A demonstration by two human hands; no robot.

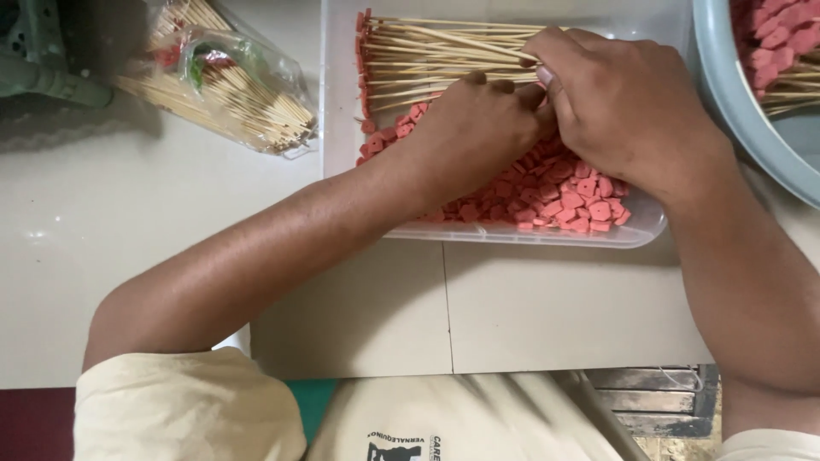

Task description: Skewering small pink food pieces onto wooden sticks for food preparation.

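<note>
Since everything sits on one pale tiled floor [530, 307] within arm's reach, the person can work without shifting. Biggest is the clear plastic tray [340, 128] straight ahead, shallow enough for both hands to dip in over its low rim. To its right, the edge of a grey bowl [726, 94] shows, with pink-tipped sticks lying inside, kept apart from the loose stock. Left of the tray lies a plastic bag of bamboo sticks [231, 85], on its side and well apart.

Within the tray, bamboo skewers [427, 51] lie in a row along the far side, all pointing one way, so one lifts out easily. A heap of small pink pieces [581, 201] fills the near side.

Both hands meet between those two piles. The left hand [470, 137] rests curled over the pink pieces, fingertips tucked under; whether it pinches one I cannot tell. The right hand [623, 102] touches it, fingers bent down onto the skewers, apparently gripping one.
</note>
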